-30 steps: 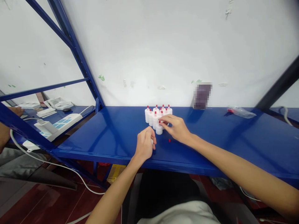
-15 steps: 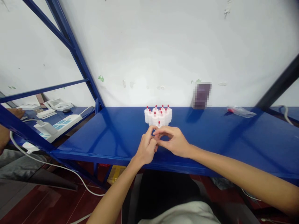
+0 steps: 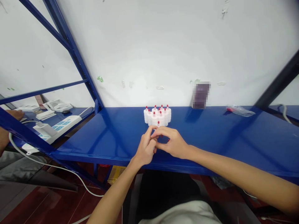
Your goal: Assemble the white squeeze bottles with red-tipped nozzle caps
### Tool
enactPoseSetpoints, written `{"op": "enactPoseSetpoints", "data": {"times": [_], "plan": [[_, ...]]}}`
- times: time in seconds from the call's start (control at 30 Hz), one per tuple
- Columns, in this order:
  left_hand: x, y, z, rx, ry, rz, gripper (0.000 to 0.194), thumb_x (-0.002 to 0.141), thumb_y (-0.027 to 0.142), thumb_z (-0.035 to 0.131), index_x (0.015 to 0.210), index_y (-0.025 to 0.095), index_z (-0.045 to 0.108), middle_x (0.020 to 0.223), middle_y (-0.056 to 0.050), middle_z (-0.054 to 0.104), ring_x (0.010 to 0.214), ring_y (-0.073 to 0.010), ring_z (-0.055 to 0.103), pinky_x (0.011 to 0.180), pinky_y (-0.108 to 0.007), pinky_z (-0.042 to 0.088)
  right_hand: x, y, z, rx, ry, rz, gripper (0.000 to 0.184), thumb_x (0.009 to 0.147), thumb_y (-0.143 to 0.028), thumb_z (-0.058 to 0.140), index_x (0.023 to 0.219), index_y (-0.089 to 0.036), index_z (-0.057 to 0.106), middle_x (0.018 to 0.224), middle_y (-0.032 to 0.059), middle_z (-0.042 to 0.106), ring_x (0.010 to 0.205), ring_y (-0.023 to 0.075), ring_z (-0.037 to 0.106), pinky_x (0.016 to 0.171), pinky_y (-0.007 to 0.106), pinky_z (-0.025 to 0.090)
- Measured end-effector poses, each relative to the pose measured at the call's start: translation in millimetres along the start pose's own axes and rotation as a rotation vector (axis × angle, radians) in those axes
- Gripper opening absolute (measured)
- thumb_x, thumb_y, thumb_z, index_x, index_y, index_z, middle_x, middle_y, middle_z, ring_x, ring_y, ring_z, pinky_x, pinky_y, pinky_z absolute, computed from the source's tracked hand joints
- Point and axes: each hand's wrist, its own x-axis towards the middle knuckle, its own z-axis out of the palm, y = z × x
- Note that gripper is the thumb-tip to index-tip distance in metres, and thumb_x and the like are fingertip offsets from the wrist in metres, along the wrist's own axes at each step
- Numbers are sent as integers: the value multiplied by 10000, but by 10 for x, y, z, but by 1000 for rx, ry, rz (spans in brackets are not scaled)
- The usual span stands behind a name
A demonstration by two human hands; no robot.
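My left hand (image 3: 146, 147) is curled closed over the front part of the blue table. Against its fingers, the thumb and fingertips of my right hand (image 3: 172, 141) close in a pinch. Whatever is between the two hands is hidden by the fingers. Small red spots show in the gap between my right thumb and forefinger. Just beyond the fingertips stands a tight cluster of small white squeeze bottles (image 3: 155, 119) with pointed red caps, all upright. The nearest bottle is partly covered by my hands.
On the blue table (image 3: 112, 127), a blurred dark upright object (image 3: 201, 95) leans at the wall, and a clear plastic bag (image 3: 240, 110) with something red lies right. Blue frame posts flank the table. At left are a power strip (image 3: 67, 122), white boxes and another person's hand (image 3: 14, 114).
My right fingers have shifted slightly left against my left hand, and red spots now show beneath them. The bottles stay put; the view has shifted slightly.
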Motion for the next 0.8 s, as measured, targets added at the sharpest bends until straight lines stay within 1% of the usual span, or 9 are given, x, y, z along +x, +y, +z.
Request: {"op": "enactPoseSetpoints", "data": {"times": [0.13,0.2,0.3,0.47,0.53,0.6,0.7,0.73,0.8], "plan": [[0,-15,1,-20,23,7,406,812,205,387,1199,196,507,692,50,578,421,-74,460,448,-198,371,1,17,-12,-135,-43,-3,9,855,-202,692,852,-196,686,737,-1,604,698,139,566,690,294,448],[-1,-26,3,-23,31,12,418,811,215,376,1204,189,517,725,33,608,428,-77,465,446,-203,367,0,21,-21,-184,-73,3,60,875,-223,684,823,-192,684,660,-22,558,681,140,533,709,307,401],[-6,-30,7,-13,44,11,415,817,228,370,1196,176,532,724,21,628,426,-82,449,443,-209,357,-9,20,-28,-188,-119,16,90,917,-252,648,866,-192,693,655,-27,541,687,139,506,719,312,351],[-14,13,11,41,63,8,414,843,265,384,1213,179,547,675,26,632,433,-97,466,466,-215,379,-6,-5,-17,-161,-147,67,120,921,-253,621,848,-192,694,605,-61,463,603,105,442,725,313,321],[-3,25,8,61,113,-3,423,880,318,391,1258,189,531,616,43,600,440,-111,483,473,-216,380,26,7,-42,-114,-74,156,111,871,-249,637,789,-183,671,545,-83,393,532,88,383,671,291,333],[18,22,6,64,203,-28,386,907,336,360,1219,189,533,591,47,587,443,-117,478,483,-221,373,79,53,-107,-49,75,265,107,823,-266,638,761,-179,634,507,-95,355,482,82,341,579,264,326],[47,-2,10,86,246,-71,234,884,251,332,915,184,554,587,25,588,489,-120,481,527,-231,377,166,175,-241,-61,304,346,113,806,-293,622,792,-182,605,477,-97,367,445,87,331,499,251,296],[52,-8,13,104,234,-81,202,870,222,340,820,185,532,586,18,579,516,-122,488,544,-232,379,187,220,-278,-98,344,344,116,813,-298,617,814,-183,607,474,-95,380,441,89,339,498,252,302],[56,-9,22,134,212,-83,207,874,194,356,733,183,508,618,6,577,572,-125,499,572,-235,381,207,301,-318,-171,353,315,125,835,-303,607,863,-182,624,494,-82,423,456,98,383,517,254,335]]}}
